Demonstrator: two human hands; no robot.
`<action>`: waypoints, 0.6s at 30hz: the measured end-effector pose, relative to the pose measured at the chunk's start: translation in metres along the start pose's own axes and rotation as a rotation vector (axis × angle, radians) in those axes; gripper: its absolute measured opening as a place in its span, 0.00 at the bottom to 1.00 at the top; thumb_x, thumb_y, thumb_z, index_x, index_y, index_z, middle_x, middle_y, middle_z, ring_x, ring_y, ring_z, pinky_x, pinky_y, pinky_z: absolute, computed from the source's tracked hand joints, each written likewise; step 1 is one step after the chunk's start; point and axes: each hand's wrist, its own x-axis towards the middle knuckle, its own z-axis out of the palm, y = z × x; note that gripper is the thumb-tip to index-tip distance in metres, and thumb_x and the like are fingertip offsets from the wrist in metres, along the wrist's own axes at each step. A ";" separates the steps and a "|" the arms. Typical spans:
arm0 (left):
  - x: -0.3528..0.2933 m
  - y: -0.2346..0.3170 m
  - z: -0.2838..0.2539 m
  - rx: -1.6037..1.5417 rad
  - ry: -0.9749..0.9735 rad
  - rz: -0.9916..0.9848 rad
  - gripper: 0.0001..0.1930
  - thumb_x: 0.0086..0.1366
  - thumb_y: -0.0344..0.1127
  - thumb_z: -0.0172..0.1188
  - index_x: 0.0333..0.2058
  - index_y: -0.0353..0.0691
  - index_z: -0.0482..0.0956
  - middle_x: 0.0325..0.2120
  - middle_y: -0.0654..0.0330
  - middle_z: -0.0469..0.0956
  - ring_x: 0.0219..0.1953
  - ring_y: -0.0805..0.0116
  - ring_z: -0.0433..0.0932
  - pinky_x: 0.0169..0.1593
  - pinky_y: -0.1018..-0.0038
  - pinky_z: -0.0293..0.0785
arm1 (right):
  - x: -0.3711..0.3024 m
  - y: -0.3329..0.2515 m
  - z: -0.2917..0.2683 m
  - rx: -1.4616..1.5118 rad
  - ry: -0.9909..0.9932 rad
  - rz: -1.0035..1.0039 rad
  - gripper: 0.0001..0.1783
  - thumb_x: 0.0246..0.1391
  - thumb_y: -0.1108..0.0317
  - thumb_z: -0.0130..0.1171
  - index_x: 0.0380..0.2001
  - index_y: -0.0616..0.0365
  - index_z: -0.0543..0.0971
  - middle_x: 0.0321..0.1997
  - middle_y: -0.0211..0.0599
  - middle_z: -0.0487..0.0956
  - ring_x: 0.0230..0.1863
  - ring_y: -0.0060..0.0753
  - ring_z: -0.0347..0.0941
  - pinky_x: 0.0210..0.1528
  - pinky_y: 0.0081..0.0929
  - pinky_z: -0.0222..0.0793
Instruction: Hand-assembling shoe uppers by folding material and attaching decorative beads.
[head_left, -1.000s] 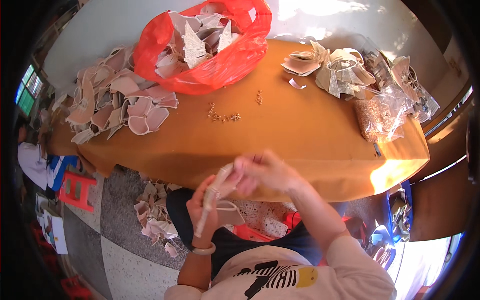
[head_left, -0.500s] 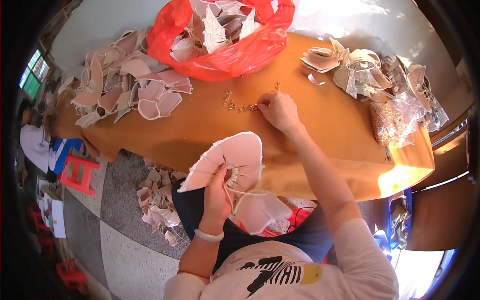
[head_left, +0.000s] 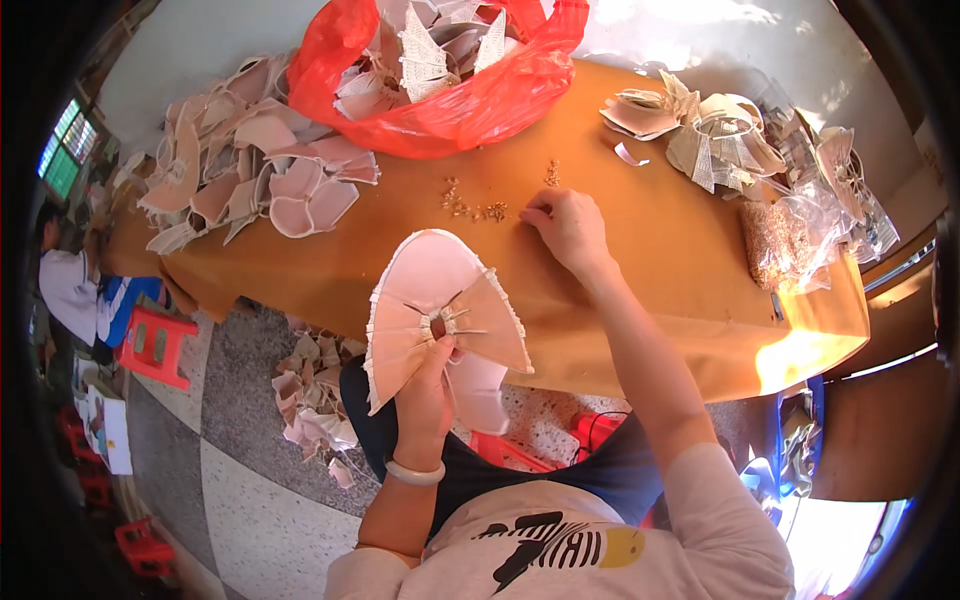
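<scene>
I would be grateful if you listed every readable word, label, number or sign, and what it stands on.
White shirt: black letter-like strokes beside a yellow patch; I won't transcribe print.
White box at left: any marks are too small to read.
Pink panels in the left hand: no writing visible.
Elsewhere: nothing I can read.

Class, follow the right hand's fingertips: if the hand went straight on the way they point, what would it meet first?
Probably the cluster of small gold-coloured pieces on the tabletop, just left of the right hand, though its height above the surface is hard to judge.
</scene>
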 end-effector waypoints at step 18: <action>-0.011 -0.011 0.043 -0.129 0.006 0.034 0.18 0.67 0.23 0.55 0.55 0.33 0.68 0.46 0.57 0.75 0.51 0.71 0.73 0.53 0.76 0.69 | -0.133 -0.044 0.008 0.286 0.197 -0.455 0.09 0.42 0.73 0.69 0.30 0.55 0.83 0.36 0.30 0.81 0.35 0.34 0.77 0.37 0.29 0.70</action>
